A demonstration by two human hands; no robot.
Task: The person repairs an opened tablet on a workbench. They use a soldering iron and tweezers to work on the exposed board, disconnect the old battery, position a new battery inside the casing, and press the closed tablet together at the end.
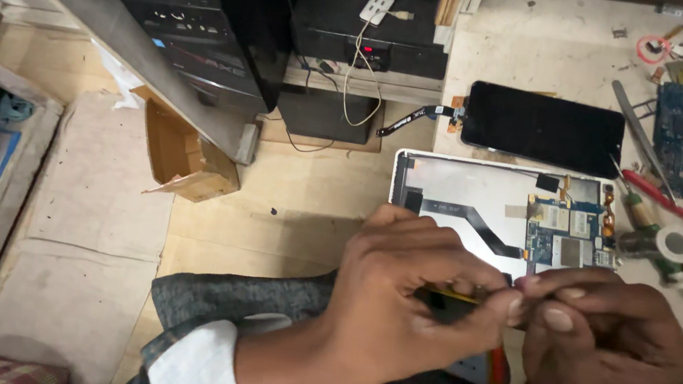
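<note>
My left hand and my right hand meet fingertip to fingertip over the near edge of an opened white tablet. Between them they pinch a thin yellow and black tool, of which only a short stretch shows. The tablet lies face down with its back off, showing a black ribbon cable and a blue circuit board on the right. My hands hide the tablet's lower part.
A black screen panel with a flex cable lies behind the tablet. Tweezers, a red-handled tool, a solder spool and a second blue board crowd the right. Left are a computer tower and an open cardboard box.
</note>
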